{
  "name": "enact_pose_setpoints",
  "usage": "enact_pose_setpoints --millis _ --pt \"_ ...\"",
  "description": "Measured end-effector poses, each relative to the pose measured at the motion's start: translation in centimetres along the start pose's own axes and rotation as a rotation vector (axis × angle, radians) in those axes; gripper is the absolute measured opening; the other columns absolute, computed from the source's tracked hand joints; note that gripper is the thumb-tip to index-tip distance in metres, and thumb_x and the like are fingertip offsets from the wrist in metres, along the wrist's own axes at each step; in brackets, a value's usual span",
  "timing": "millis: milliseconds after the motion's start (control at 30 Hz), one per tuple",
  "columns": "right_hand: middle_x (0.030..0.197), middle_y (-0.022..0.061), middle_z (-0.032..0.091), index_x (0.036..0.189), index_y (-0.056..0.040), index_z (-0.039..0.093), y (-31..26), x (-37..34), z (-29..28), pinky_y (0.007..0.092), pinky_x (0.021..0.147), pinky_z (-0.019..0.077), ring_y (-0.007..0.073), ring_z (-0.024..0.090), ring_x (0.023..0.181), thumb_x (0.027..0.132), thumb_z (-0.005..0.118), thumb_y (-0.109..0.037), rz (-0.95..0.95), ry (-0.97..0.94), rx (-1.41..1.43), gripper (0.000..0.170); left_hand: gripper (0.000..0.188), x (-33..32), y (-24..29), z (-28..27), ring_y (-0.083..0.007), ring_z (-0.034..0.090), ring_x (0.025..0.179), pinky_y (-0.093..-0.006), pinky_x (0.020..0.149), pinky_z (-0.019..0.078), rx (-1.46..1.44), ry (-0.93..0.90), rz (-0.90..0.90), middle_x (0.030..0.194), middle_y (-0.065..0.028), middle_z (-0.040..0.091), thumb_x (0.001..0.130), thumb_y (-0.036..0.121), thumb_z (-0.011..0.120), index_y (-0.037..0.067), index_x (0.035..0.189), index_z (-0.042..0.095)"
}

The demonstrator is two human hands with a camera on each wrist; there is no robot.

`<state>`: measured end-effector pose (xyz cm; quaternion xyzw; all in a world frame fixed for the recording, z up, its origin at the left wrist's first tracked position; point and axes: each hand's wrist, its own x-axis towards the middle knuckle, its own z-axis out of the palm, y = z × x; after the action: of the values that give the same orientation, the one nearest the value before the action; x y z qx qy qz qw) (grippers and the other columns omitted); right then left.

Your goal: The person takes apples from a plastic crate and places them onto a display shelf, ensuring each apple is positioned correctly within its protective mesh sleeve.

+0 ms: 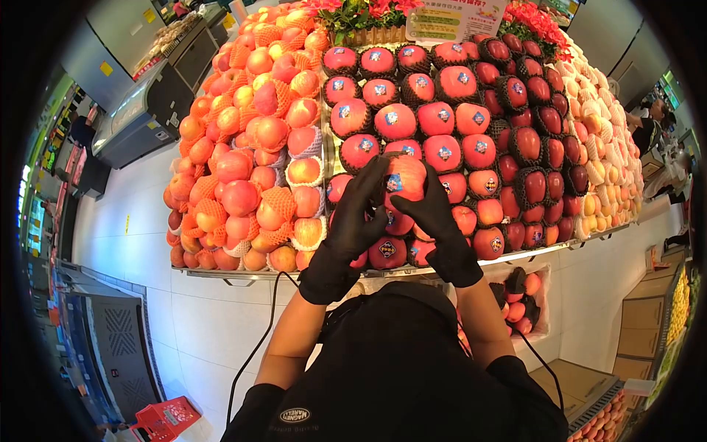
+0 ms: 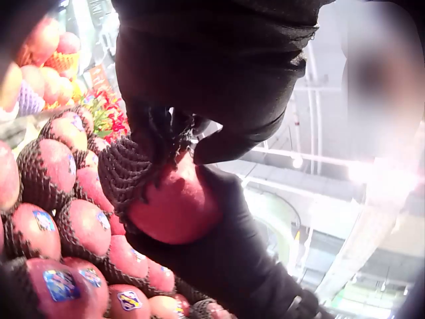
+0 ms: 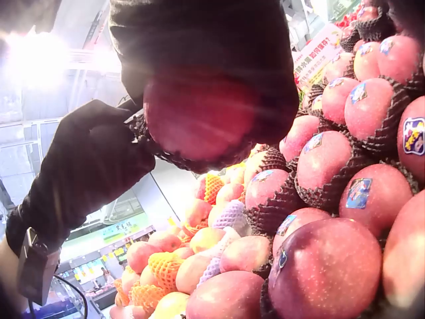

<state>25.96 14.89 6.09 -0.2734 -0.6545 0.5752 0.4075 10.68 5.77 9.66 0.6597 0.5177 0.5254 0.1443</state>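
Fruit (image 1: pixel 239 197) crowds the stand (image 1: pixel 228 275). Left hand (image 1: pixel 357 221) and right hand (image 1: pixel 436 221) clasp one rosy apple (image 1: pixel 409 174). Only the head view shows its blue sticker (image 1: pixel 394 182).

Both your forearms reach forward from your torso and converge, bare between dark sleeves and black gloves. Your left hand (image 1: pixel 357 221) angles inward, fingers bent, thumb and fingertips drawn together in a pinch. Your right hand (image 1: pixel 434 221) faces it, fingers curved in a cupping grip, thumb pointing toward the left hand. Hands close together, ahead of your chest; elbows bent.
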Motion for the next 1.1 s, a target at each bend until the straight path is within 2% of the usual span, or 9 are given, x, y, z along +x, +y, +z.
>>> enact_pose_setpoints --millis 133,200,333,367,567,667,767,967,1100 --pt "0.131 0.0130 0.046 0.136 -0.0018 0.036 -0.6 -0.3 0.1 0.0366 0.102 0.0414 0.0230 0.047 0.123 0.071 0.081 -0.015 -0.018 0.017 0.016 0.080 0.058 0.1 0.3 -0.3 -0.0148 0.057 0.101 -0.0266 0.081 0.0484 -0.489 0.185 -0.303 0.129 -0.0114 0.052 0.088 0.006 0.063 0.004 0.141 0.039" --pt "0.132 0.0130 0.046 0.137 -0.0022 0.035 -0.5 -0.5 0.0 0.0371 0.103 0.0406 0.0231 0.046 0.124 0.070 0.082 -0.014 -0.022 0.009 -0.005 0.083 0.057 -0.1 -3.2 0.6 -0.0134 0.056 0.097 -0.0247 0.076 0.0495 -0.427 0.250 -0.283 0.123 -0.0098 0.054 0.086 0.003 0.066 0.003 0.138 0.042" --pt "0.134 0.0127 0.045 0.138 -0.0028 0.034 -1.2 -0.5 0.0 0.0378 0.104 0.0396 0.0234 0.046 0.124 0.068 0.083 -0.014 -0.055 -0.028 -0.001 0.086 0.046 0.0 -4.2 -0.7 -0.0138 0.059 0.093 -0.0267 0.074 0.0505 -0.400 0.179 -0.415 0.112 -0.0071 0.061 0.084 0.012 0.072 0.002 0.124 0.054" --pt "0.134 0.0126 0.045 0.138 -0.0030 0.034 -1.2 -0.5 0.0 0.0379 0.105 0.0394 0.0234 0.045 0.125 0.068 0.083 -0.014 -0.066 -0.039 0.017 0.086 0.042 0.1 -3.7 -0.8 -0.0121 0.058 0.094 -0.0261 0.076 0.0499 -0.585 0.117 -0.478 0.110 -0.0062 0.061 0.087 0.016 0.070 0.002 0.123 0.054" --pt "0.131 0.0125 0.048 0.137 -0.0030 0.037 -3.5 -0.7 0.4 0.0380 0.104 0.0400 0.0225 0.047 0.124 0.066 0.085 -0.015 -0.100 -0.053 -0.111 0.087 0.046 -0.3 -4.0 -1.6 -0.0128 0.056 0.100 -0.0281 0.087 0.0475 -0.715 0.022 -0.597 0.114 -0.0074 0.060 0.091 0.025 0.065 0.001 0.128 0.051" --pt "0.131 0.0136 0.049 0.136 -0.0028 0.039 -5.9 -0.7 0.4 0.0383 0.103 0.0407 0.0226 0.048 0.122 0.066 0.085 -0.018 0.051 -0.261 0.022 0.085 0.052 0.2 -2.6 -2.5 -0.0171 0.052 0.114 -0.0311 0.098 0.0418 -0.545 -0.172 -0.555 0.125 -0.0098 0.055 0.091 0.024 0.062 -0.002 0.133 0.045" --pt "0.130 0.0139 0.050 0.135 -0.0023 0.039 -4.6 -0.5 0.3 0.0384 0.103 0.0412 0.0230 0.050 0.121 0.067 0.085 -0.021 -0.068 -0.301 -0.117 0.084 0.058 0.1 -3.1 -2.7 -0.0193 0.050 0.117 -0.0334 0.100 0.0404 -0.569 -0.234 -0.533 0.128 -0.0116 0.053 0.089 0.025 0.064 -0.002 0.136 0.042" --pt "0.125 0.0131 0.053 0.134 -0.0016 0.039 -4.8 0.0 0.4 0.0380 0.102 0.0416 0.0233 0.051 0.120 0.068 0.083 -0.022 -0.183 -0.270 -0.235 0.081 0.057 -0.5 -4.1 -1.7 -0.0204 0.052 0.116 -0.0336 0.100 0.0413 -0.735 -0.025 -0.510 0.126 -0.0116 0.055 0.085 0.020 0.068 -0.001 0.133 0.046" --pt "0.122 0.0139 0.055 0.132 -0.0013 0.041 -7.5 0.4 0.7 0.0372 0.100 0.0435 0.0234 0.054 0.116 0.069 0.083 -0.023 -0.099 -0.319 -0.248 0.078 0.058 -0.7 -5.1 -1.2 -0.0215 0.051 0.117 -0.0348 0.102 0.0404 -0.762 0.021 -0.467 0.126 -0.0121 0.054 0.084 0.020 0.068 -0.001 0.133 0.045"
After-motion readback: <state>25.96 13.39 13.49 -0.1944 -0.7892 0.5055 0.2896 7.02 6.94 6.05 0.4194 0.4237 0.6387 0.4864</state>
